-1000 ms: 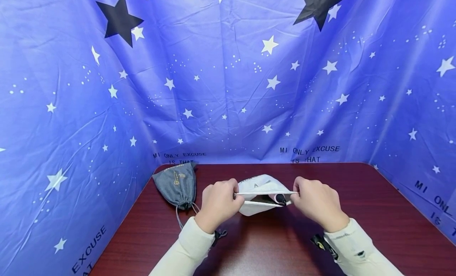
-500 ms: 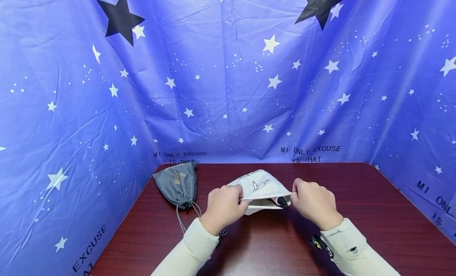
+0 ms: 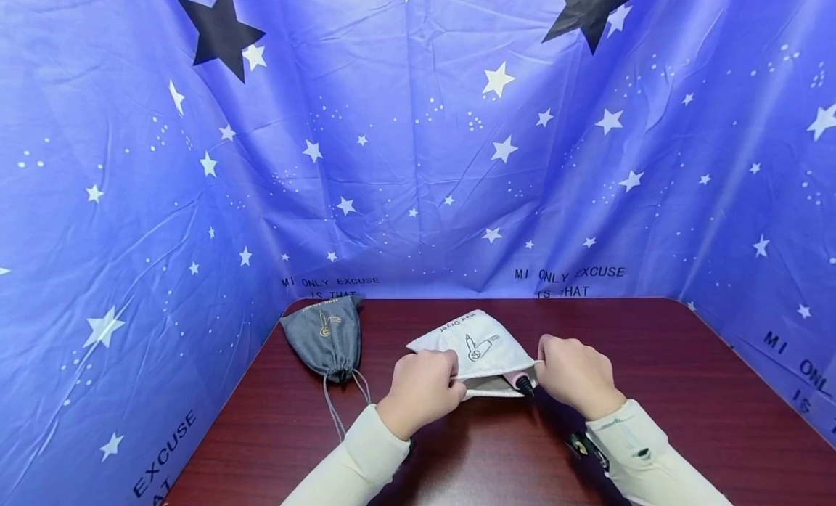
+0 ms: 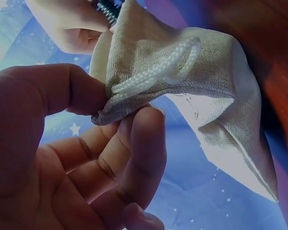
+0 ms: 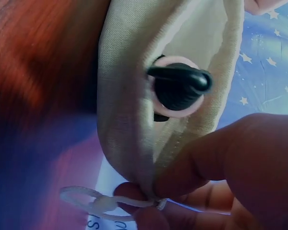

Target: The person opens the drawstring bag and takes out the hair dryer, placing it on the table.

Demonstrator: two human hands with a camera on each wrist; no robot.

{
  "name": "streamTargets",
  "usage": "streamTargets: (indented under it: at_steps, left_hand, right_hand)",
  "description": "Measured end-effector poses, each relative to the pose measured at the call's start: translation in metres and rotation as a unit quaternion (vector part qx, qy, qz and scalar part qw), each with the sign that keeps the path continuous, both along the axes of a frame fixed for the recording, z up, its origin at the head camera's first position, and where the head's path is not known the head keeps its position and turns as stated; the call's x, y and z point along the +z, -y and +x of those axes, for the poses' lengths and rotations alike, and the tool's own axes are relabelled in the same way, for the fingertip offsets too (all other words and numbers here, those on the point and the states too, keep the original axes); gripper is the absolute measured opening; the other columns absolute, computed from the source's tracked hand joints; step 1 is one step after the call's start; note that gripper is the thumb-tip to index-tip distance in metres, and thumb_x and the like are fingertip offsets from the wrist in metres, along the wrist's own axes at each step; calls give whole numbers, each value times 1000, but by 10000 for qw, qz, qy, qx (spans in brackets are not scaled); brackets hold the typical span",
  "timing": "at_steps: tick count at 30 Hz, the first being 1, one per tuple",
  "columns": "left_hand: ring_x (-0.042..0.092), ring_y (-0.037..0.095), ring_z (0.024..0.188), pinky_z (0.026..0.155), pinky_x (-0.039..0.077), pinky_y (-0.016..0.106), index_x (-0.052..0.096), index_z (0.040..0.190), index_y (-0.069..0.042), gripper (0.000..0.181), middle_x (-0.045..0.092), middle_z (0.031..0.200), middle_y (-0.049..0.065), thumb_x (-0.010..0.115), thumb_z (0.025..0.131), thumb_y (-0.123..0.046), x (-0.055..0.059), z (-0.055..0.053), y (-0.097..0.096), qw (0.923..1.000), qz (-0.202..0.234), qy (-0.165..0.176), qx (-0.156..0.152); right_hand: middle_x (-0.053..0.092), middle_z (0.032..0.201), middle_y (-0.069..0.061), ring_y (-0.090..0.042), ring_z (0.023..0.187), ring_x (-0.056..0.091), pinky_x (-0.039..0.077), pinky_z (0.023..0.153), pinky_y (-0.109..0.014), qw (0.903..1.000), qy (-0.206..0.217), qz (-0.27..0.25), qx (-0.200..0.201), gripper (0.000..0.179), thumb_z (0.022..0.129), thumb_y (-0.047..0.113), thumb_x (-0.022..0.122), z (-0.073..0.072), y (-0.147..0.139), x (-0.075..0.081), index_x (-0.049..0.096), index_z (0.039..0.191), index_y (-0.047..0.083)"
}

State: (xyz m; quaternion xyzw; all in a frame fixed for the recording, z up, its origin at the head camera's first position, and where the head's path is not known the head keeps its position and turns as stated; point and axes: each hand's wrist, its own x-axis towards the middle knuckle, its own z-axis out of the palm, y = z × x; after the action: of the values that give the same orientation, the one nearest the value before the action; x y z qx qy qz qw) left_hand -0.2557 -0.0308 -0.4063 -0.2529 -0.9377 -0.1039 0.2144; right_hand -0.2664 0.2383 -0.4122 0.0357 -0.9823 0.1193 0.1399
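A white cloth drawstring bag [image 3: 499, 350] printed "Hair Dryer" is held between both hands, its mouth spread and facing the person. The left hand [image 3: 426, 386] pinches the left corner of the rim; in the left wrist view a white cord loop [image 4: 158, 69] hangs there. At the opposite corner the right hand [image 3: 578, 375] pinches the rim between thumb and fingers, beside another cord loop [image 5: 93, 199]. Inside the mouth shows the pink handle end of a hair dryer [image 5: 170, 112], with a black cord [image 3: 525, 385] coming out of it. The rest of the dryer is hidden by the cloth.
A grey drawstring pouch [image 3: 326, 343] with a gold dryer print lies at the left on the dark red table [image 3: 653, 361], its grey strings trailing toward the left sleeve. Blue star-printed cloth [image 3: 411, 165] hangs around the table's back and sides.
The bag's mouth has come lower and nearer the person, and its printed face shows more. The left hand has moved right and down. More of the dryer's cord end shows outside the rim.
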Motion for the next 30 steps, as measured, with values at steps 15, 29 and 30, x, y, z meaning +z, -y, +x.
streamTargets:
  at_steps: [15, 29, 30]
  left_hand:
    - [44, 5, 51, 42, 31, 32, 46, 61, -25, 29, 43, 53, -14, 73, 73, -28, -8, 0, -3, 9985, -244, 381, -302]
    - [39, 3, 52, 44, 31, 29, 44, 63, -25, 30, 35, 55, -16, 72, 73, -27, -9, 4, -5, 9931, -426, 800, -739]
    - [40, 2, 52, 45, 31, 28, 45, 63, -26, 30, 37, 54, -16, 72, 73, -28, -9, 4, -6, 9927, -443, 817, -766]
  right_hand:
    - [58, 64, 0, -25, 58, 57, 37, 45, -48, 9989, 455, 97, 87, 17, 76, 25, 66, -1, 2, -7, 54, 66, 20]
    - [61, 68, -1, -26, 61, 60, 38, 46, -46, 9992, 394, -13, 114, 16, 85, 27, 62, 2, 6, -19, 54, 73, 20]
    - [60, 67, 0, -25, 61, 59, 38, 46, -46, 9990, 414, -72, 136, 16, 86, 27, 62, 3, 6, -19, 54, 75, 20]
